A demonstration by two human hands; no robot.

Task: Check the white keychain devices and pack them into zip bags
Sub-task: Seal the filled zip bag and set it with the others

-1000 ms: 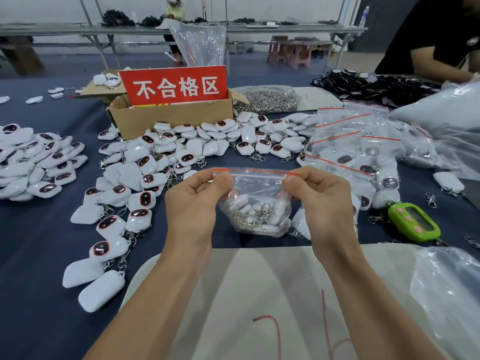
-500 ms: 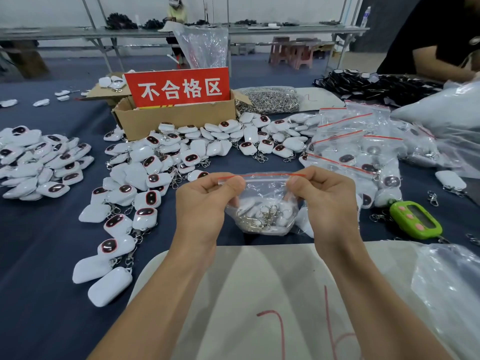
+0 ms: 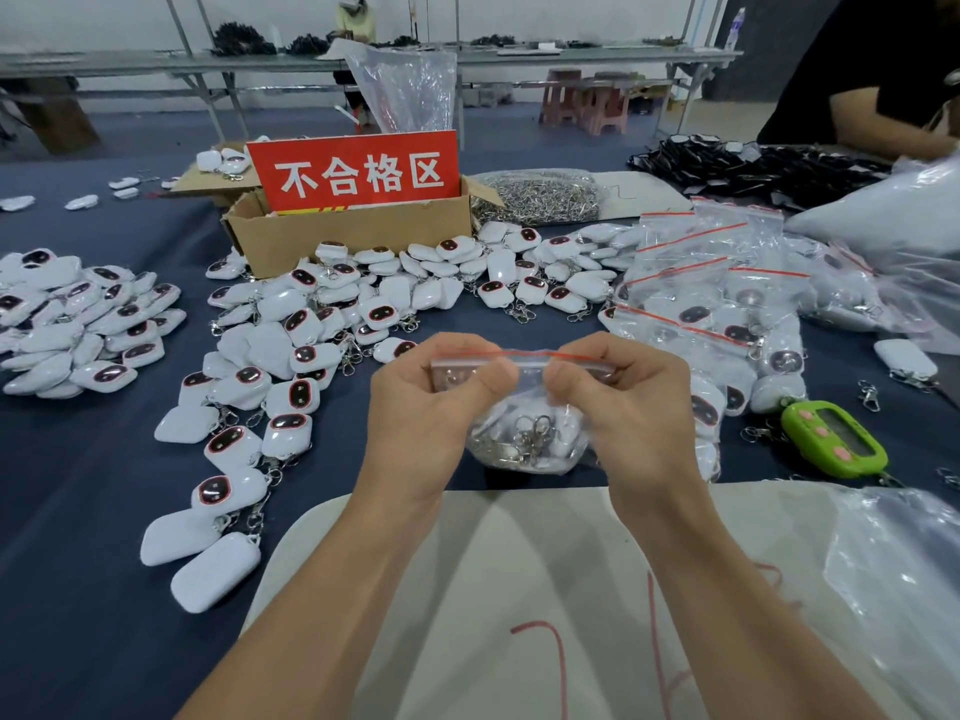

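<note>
— Where is the zip bag [image 3: 524, 439]?
— It is held up over the near middle of the table [image 3: 78, 511], above the far edge of a white sheet [image 3: 519, 563]. White devices [image 3: 563, 441] and their metal clips sit bunched in its bottom.
— And the grip?
— The left hand [image 3: 431, 407] has thumb and fingers clamped on the red-lined top strip. The right hand [image 3: 634, 407] pinches the same strip just beside it, and the two thumbs are near each other.
— Is the strip sealed?
— I cannot tell.
— The other devices?
— Loose devices [image 3: 311, 324] lie heaped left of the hands, with a second heap [image 3: 78, 314] further left. Filled bags [image 3: 717, 293] are piled to the right.
— Anything else?
— A cardboard box [image 3: 353, 241] with a red sign [image 3: 358, 174] stands at the far side, behind the loose devices. A clear sack of clips [image 3: 540, 197] lies just right of it. A green gadget [image 3: 831, 444] lies right of the right hand, near the filled bags.
</note>
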